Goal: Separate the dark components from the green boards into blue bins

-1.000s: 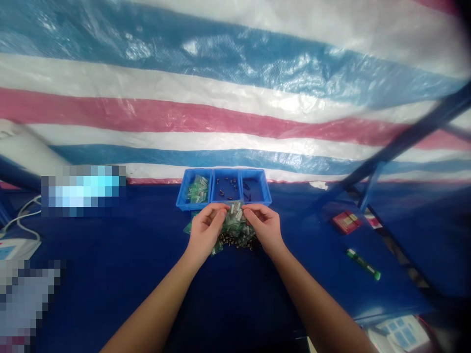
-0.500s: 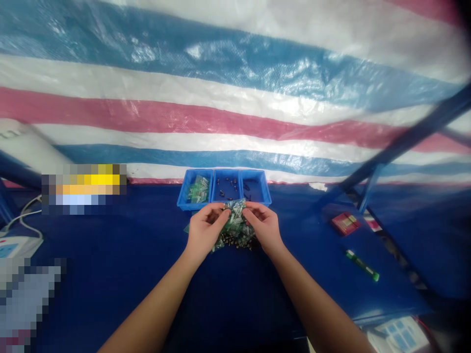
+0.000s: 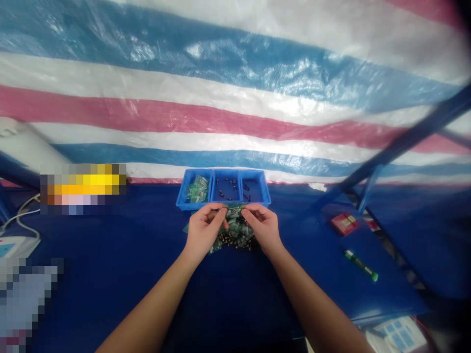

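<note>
Between my two hands is a small clear plastic bag (image 3: 234, 211) with shiny metal pieces in it. My left hand (image 3: 204, 227) pinches its left edge between thumb and fingers, and my right hand (image 3: 263, 224) pinches the right edge. Under and just behind the hands lies a pile of small screws (image 3: 228, 240) mixed with more greenish clear bags (image 3: 243, 232). Beyond the hands stand three joined blue bins: the left bin (image 3: 178, 200) holds bagged parts, the middle bin (image 3: 225, 182) several loose screws, the right bin (image 3: 265, 192) a few dark pieces.
A red box (image 3: 345, 223) and a green-wrapped stick-shaped packet (image 3: 361, 265) lie on the blue table (image 3: 121, 264) at the right. Power strips sit at the lower right (image 3: 401, 336) and the left edge (image 3: 14, 245). A blue metal frame bar (image 3: 397, 147) slants at the right. Striped sheeting hangs behind.
The bag between my hands has tilted or flattened and shows less of its face. My left fingers have shifted a little beneath it. Bins and pile stay in place.
</note>
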`<state>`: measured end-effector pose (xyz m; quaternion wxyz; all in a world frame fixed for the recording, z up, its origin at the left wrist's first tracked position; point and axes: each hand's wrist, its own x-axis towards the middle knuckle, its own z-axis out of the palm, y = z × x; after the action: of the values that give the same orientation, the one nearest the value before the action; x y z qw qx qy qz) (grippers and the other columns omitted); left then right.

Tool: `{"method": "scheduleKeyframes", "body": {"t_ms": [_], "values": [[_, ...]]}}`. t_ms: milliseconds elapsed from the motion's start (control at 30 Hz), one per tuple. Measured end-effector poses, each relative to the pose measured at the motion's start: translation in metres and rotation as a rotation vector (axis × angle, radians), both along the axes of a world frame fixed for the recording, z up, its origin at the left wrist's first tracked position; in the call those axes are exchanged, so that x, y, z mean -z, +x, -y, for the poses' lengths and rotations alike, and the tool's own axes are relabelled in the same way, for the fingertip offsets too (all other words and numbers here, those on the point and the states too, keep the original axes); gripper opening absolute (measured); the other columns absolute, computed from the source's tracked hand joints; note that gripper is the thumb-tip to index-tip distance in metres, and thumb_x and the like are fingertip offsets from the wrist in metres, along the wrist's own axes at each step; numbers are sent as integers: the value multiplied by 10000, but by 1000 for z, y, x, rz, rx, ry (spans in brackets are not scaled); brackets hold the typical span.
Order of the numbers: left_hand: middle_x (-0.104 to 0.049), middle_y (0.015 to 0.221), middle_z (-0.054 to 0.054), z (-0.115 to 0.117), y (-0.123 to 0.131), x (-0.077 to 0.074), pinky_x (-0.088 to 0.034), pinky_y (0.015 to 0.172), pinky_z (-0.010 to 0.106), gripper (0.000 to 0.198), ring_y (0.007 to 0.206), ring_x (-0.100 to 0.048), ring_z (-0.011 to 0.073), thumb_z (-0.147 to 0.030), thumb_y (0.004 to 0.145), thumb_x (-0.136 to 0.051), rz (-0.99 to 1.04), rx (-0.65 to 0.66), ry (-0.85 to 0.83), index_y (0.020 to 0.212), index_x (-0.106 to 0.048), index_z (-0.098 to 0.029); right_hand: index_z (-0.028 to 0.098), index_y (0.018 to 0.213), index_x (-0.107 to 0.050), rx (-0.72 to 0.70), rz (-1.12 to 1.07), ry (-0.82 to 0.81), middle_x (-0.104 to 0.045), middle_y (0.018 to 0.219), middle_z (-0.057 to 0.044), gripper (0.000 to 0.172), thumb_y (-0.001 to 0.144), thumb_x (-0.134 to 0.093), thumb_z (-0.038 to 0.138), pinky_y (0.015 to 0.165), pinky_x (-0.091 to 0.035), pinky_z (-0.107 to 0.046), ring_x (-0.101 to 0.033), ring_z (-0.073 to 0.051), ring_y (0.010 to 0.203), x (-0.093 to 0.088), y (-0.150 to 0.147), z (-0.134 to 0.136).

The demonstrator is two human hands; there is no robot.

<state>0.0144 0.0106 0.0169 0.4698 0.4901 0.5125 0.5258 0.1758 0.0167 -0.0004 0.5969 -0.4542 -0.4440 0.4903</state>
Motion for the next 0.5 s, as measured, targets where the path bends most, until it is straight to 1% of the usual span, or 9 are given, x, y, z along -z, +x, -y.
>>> {"method": "scheduleKeyframes", "body": {"t_ms": [100, 133, 233, 267, 300, 367, 400, 433, 500], "values": [[-661, 616, 3, 1, 0, 0, -313, 369, 201, 240, 348, -367, 53, -392, 821, -670, 28, -2, 27, 900, -646, -166, 213, 834, -740, -16, -6, 4, -688, 728, -14, 155, 727, -761, 324, 569, -476, -274, -572, -132, 604, -4, 1, 1], [-640, 592, -6, 1, -1, 1, -321, 377, 207, 240, 345, -360, 53, -395, 832, -657, 32, 2, 45, 907, -656, -167, 215, 859, -745, -35, -16, -6, -690, 716, -16, 170, 742, -748, 338, 575, -480, -280, -582, -139, 608, -5, 2, 1], [-493, 453, -53, 1, -3, 2, -326, 389, 211, 271, 343, -358, 68, -422, 876, -593, 51, 17, 86, 936, -676, -171, 213, 912, -754, -93, -29, -23, -706, 751, -34, 224, 804, -678, 395, 620, -501, -303, -607, -156, 641, -9, 3, 3], [-497, 465, -48, 1, -4, 2, -337, 397, 209, 267, 364, -393, 75, -420, 871, -600, 44, 14, 96, 932, -677, -172, 213, 915, -754, -97, -25, -23, -709, 772, -37, 232, 809, -672, 401, 635, -506, -307, -610, -157, 652, -10, 3, 3], [-542, 516, -31, 0, -4, 2, -358, 415, 207, 252, 405, -449, 83, -408, 855, -624, 25, 8, 105, 922, -676, -172, 212, 908, -754, -91, -20, -23, -710, 788, -37, 225, 803, -680, 396, 646, -509, -307, -612, -157, 663, -10, 3, 3], [-643, 686, 15, 0, -4, 3, -409, 471, 204, 211, 536, -560, 106, -362, 809, -683, -35, -8, 124, 897, -670, -171, 210, 883, -747, -57, -18, -21, -707, 799, -33, 189, 768, -724, 358, 657, -509, -300, -615, -156, 684, -8, 2, 3], [-667, 765, 30, 0, -3, 3, -425, 498, 203, 195, 595, -591, 115, -338, 792, -701, -56, -15, 134, 884, -661, -171, 208, 869, -739, -40, -20, -17, -703, 799, -31, 173, 752, -742, 335, 660, -508, -295, -616, -155, 694, -7, 1, 3], [-676, 811, 36, 0, -2, 4, -430, 513, 200, 184, 628, -605, 119, -320, 785, -708, -62, -20, 141, 876, -643, -174, 205, 849, -726, -26, -25, -9, -696, 796, -28, 157, 741, -753, 317, 659, -506, -288, -614, -151, 696, -6, 0, 3], [-681, 827, 30, 1, -1, 6, -416, 500, 193, 191, 609, -600, 111, -303, 789, -703, -26, -21, 136, 887, -588, -186, 201, 817, -693, -7, -36, 8, -676, 784, -17, 147, 731, -763, 297, 641, -497, -273, -600, -137, 678, -4, -1, 2]]}}
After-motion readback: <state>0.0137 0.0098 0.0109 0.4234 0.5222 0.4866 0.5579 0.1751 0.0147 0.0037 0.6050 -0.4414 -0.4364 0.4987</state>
